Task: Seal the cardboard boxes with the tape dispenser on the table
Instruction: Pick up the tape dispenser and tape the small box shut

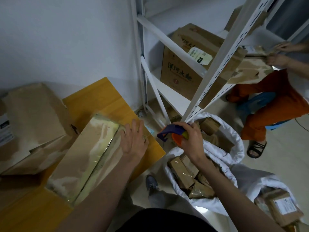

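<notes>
A long cardboard box [87, 153] lies on the yellow wooden table [100, 96], a strip of clear tape running along its middle seam. My left hand [134, 138] presses flat on the box's far right end, fingers spread. My right hand [188, 139] is closed around a purple and orange tape dispenser [172, 131], held in the air just right of the table's corner, clear of the box. A second, larger cardboard box [33, 121] sits on the table to the left, touching the first.
A white sack [222, 158] full of small wrapped parcels stands on the floor under my right hand. A white metal shelf [215, 64] holding a printed carton [184, 64] rises behind it. A seated person in orange trousers [275, 106] handles cardboard at right.
</notes>
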### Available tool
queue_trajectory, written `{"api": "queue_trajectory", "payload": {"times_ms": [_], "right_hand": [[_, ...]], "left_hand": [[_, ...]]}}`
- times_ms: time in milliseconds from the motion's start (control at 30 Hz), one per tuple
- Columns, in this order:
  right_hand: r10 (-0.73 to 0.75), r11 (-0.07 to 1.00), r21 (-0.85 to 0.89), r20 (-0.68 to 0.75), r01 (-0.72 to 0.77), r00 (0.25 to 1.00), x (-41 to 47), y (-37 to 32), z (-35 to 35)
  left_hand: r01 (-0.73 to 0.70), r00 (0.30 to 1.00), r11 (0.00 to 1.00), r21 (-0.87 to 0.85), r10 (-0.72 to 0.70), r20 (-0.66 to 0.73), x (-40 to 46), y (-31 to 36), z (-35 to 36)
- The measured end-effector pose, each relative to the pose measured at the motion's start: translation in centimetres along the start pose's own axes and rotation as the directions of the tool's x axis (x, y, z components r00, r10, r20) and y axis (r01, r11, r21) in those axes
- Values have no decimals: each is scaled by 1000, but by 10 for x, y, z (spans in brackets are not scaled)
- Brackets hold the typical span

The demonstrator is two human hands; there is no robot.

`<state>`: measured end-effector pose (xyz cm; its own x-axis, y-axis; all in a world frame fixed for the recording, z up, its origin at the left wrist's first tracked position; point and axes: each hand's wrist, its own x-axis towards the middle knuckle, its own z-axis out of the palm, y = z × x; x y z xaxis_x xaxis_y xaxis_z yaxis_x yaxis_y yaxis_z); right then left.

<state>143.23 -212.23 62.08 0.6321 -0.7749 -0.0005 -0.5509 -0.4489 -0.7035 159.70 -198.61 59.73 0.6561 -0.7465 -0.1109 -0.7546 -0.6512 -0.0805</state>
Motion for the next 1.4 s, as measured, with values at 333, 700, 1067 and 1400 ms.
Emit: {"api": "queue_trajectory", "payload": {"times_ms": [333,700,1067,1400], "right_hand": [[159,958,257,-110,-127,981,1,-8,0],[219,915,365,-93,-171,971,8,-27,6],[260,891,403,-82,-206,962,12,-33,19],[287,861,464,-104,-209,952,9,-35,20]], "left_hand": [[-279,930,938,-205,211,-301,-12,-16,7],[-568,794,778,-267,603,70,35,-60,5],[-645,756,726,-239,651,-65,30,-65,5],[-697,710,710,103,661,242,21,-36,-16]]}}
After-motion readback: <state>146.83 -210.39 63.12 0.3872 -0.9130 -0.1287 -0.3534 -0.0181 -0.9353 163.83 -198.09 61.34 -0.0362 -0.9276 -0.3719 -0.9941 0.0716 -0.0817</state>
